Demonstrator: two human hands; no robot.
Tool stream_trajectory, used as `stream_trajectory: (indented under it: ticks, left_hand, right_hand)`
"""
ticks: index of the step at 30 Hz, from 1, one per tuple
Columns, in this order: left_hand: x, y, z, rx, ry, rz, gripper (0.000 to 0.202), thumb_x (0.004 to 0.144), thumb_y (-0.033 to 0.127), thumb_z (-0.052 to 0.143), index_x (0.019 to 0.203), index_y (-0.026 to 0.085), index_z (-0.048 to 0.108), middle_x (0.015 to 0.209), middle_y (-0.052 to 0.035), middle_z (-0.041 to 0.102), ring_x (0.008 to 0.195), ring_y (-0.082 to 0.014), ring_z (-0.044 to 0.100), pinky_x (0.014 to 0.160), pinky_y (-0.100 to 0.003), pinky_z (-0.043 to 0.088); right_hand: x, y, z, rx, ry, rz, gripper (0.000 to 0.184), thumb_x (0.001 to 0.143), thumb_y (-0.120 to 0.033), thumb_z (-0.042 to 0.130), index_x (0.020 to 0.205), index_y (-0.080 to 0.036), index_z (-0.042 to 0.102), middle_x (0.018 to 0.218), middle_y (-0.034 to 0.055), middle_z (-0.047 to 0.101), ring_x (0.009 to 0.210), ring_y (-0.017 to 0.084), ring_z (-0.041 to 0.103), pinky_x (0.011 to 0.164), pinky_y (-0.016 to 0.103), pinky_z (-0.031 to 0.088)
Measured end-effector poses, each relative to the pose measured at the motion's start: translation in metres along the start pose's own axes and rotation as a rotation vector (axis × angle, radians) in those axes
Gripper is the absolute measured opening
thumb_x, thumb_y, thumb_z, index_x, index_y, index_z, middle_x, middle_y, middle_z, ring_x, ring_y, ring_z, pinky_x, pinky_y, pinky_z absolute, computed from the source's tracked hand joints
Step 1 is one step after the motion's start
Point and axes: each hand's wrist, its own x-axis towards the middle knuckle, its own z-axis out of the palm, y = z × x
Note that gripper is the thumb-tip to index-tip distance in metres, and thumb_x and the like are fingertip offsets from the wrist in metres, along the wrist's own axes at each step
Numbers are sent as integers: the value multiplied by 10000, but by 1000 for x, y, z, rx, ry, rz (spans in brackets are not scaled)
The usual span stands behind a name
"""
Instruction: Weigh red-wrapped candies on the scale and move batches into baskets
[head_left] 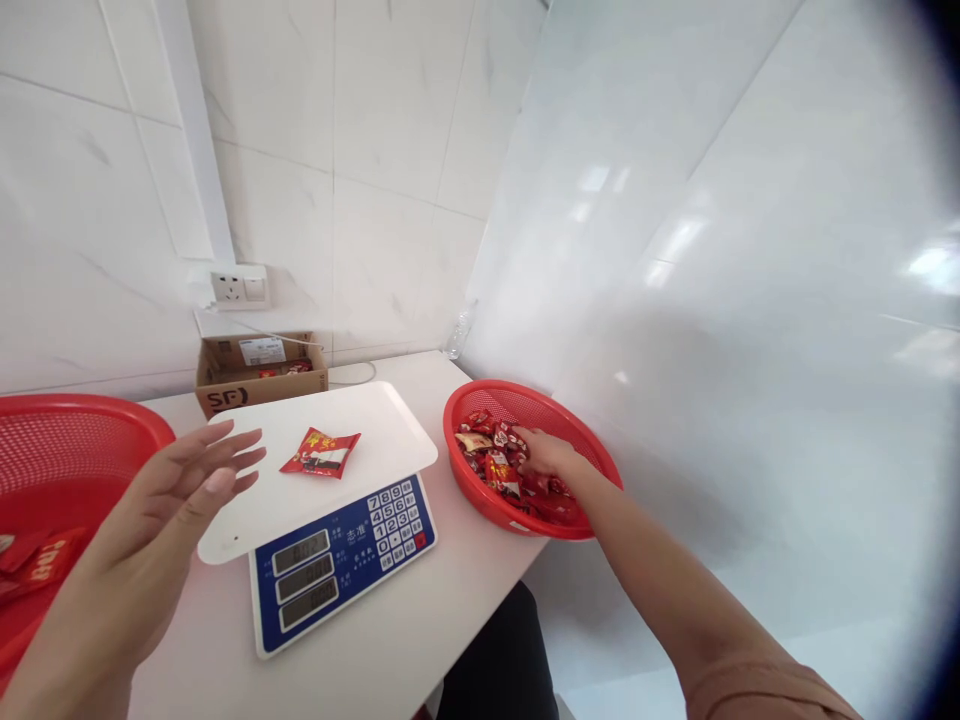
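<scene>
My left hand, palm turned inward and fingers apart, hovers at the left edge of the scale's white pan with nothing in it. One red snack packet lies flat on the pan, a short way right of my fingertips. Below the pan is the blue panel of the digital scale; its displays are lit but blurry. My right hand reaches down into the right red basket, fingers apart and touching the small wrapped packets there. Its lower fingers are partly hidden.
Another red basket with a few red packets stands at the left. Behind the scale sits a cardboard box with packets inside. A clear bottle stands in the corner, and a socket is on the wall.
</scene>
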Motion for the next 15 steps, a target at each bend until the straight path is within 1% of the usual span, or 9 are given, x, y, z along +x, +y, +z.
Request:
stream_trajectory:
  ticks: [1, 2, 3, 4, 5, 7, 9, 11, 15]
  left_hand:
    - [0, -1, -1, 9, -11, -3, 384, 797, 455, 616, 1163, 348, 569, 1225, -18, 602, 1174, -263, 532, 992, -447, 463]
    - [0, -1, -1, 15, -23, -10, 391, 799, 460, 612, 1171, 351, 562, 1224, -19, 602, 1179, -264, 528, 994, -449, 462]
    - [0, -2, -2, 18, -32, -19, 397, 800, 463, 608, 1178, 353, 555, 1224, -19, 603, 1180, -264, 527, 995, -449, 461]
    - [-1, -2, -3, 19, -38, -26, 404, 799, 465, 607, 1183, 354, 551, 1221, -20, 605, 1174, -266, 531, 993, -450, 463]
    - [-1, -2, -3, 21, -44, -30, 413, 796, 468, 608, 1189, 356, 546, 1219, -19, 606, 1167, -268, 535, 991, -451, 463]
    - [-1, -1, -3, 23, -48, -45, 430, 788, 471, 614, 1197, 361, 539, 1220, -16, 608, 1147, -275, 548, 985, -459, 464]
    - [-1, 1, -3, 18, -43, -58, 448, 781, 471, 620, 1207, 371, 528, 1229, -11, 606, 1126, -281, 560, 982, -475, 459]
    - [-2, 4, -1, 13, -40, -68, 462, 778, 473, 622, 1219, 388, 514, 1238, -4, 602, 1110, -281, 569, 981, -489, 451]
    - [-5, 12, 1, 9, -7, -97, 475, 748, 515, 636, 1196, 395, 530, 1199, -8, 618, 1063, -289, 587, 965, -515, 441]
  right_hand:
    - [4, -1, 4, 5, -16, -14, 943, 625, -272, 733, 1444, -324, 268, 1459, 124, 375, 1175, 342, 507, 838, 395, 447]
    - [8, -3, 8, 16, -29, -33, 973, 628, -250, 737, 1456, -331, 232, 1511, 119, 278, 1214, 345, 472, 874, 402, 439]
    - [11, -5, 11, 31, -40, -55, 966, 653, -243, 728, 1463, -329, 209, 1535, 115, 218, 1241, 337, 447, 909, 403, 428]
    - [13, -7, 14, 49, -47, -77, 918, 698, -253, 706, 1464, -318, 204, 1537, 115, 207, 1255, 324, 434, 941, 412, 414]
    - [14, -8, 17, 68, -52, -96, 835, 753, -275, 671, 1459, -301, 225, 1524, 118, 238, 1254, 307, 435, 967, 431, 401]
    - [14, -8, 20, 110, -49, -120, 626, 844, -320, 592, 1409, -259, 332, 1457, 115, 354, 1215, 278, 467, 980, 481, 396]
    - [12, -7, 21, 159, -25, -132, 458, 881, -345, 546, 1313, -223, 451, 1361, 100, 459, 1155, 255, 508, 952, 502, 422]
    - [10, -3, 20, 223, 18, -144, 378, 884, -343, 546, 1234, -203, 517, 1278, 88, 524, 1091, 230, 547, 912, 468, 459]
    - [9, 3, 9, 390, 167, -145, 328, 882, -344, 550, 1167, -182, 558, 1197, 78, 575, 1034, 210, 576, 886, 444, 475]
